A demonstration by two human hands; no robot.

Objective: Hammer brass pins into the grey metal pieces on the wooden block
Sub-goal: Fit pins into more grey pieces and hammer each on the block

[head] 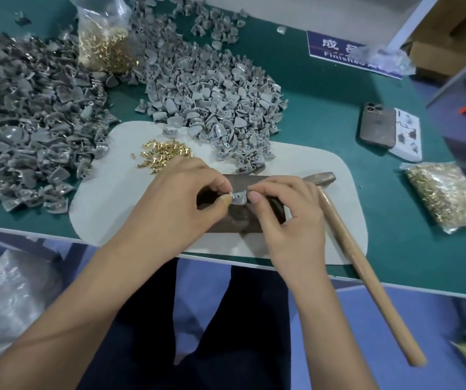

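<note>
A small grey metal piece (pixel 238 197) sits over the dark wooden block (pixel 243 220), which lies on a white mat (pixel 108 198). My left hand (pixel 181 198) pinches the piece from its left side with thumb and fingers. My right hand (pixel 285 209) pinches it from the right. A loose heap of brass pins (pixel 164 152) lies on the mat just beyond my left hand. The hammer (pixel 347 249) rests on the mat to the right of my right hand, its wooden handle pointing toward me past the table edge; neither hand holds it.
Big piles of grey metal pieces (pixel 215 102) cover the green table at the back and left (pixel 20 122). A bag of brass pins (pixel 105 43) stands behind, another bag (pixel 448 198) lies at right. A phone (pixel 378 125) lies right of the centre pile.
</note>
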